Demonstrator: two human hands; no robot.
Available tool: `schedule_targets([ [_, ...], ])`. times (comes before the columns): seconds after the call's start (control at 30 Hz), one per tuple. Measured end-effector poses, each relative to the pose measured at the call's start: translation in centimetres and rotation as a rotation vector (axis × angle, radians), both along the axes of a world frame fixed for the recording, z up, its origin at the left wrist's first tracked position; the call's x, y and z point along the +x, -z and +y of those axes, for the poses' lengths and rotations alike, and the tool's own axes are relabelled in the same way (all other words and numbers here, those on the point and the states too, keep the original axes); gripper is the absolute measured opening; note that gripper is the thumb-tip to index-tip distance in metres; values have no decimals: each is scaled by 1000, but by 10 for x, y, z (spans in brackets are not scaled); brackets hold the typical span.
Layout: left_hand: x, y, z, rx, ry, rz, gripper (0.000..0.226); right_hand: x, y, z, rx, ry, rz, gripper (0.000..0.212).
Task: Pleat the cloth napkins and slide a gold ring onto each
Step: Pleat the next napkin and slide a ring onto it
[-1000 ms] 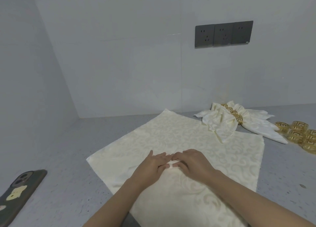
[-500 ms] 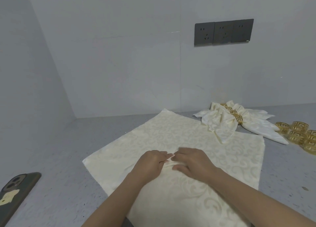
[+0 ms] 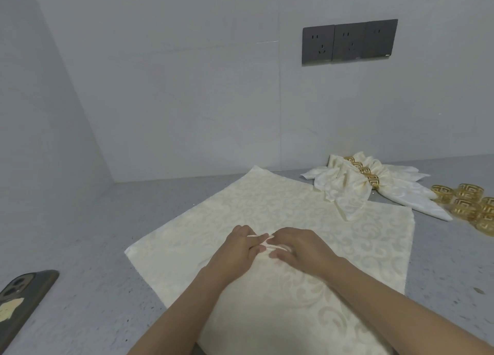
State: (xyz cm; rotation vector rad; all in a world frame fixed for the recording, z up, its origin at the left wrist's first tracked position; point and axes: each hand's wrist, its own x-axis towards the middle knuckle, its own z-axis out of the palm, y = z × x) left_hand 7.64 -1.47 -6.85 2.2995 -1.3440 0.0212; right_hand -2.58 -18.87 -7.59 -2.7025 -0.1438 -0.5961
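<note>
Grey speckled counter carries a cream napkin spread flat at its middle. We pinch a small pleat at the napkin's centre with our left hand and right hand. Finished napkins and loose gold rings lie toward the far right edge.

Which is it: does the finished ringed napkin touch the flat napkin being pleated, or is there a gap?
Touching. In the head view a pleated tip of the finished napkin lies on the flat napkin at its far right edge, overlapping it.
</note>
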Motion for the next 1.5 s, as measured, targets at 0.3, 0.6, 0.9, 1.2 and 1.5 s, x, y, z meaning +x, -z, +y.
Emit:
schedule_targets([
  [0.3, -3, -6, -3, -10, -12, 55, 39, 1, -4, 6, 146, 89, 17, 21],
  [0.6, -30, -24, -37, -214, 20, 63, 29, -41, -32, -11, 232, 196, -51, 32],
  [0.9, -75, -28, -132, -310, 110, -157, 28, -121, -54, -94, 179, 504, -107, 30],
  [1.2, -84, -23, -210, -411, 144, -340, 39, -176, -39, -195, 2, 990, -148, 27],
  [1.5, -84, -6, -253, -423, 152, -380, 35, -199, -25, -250, -4, 1257, 121, 49],
])
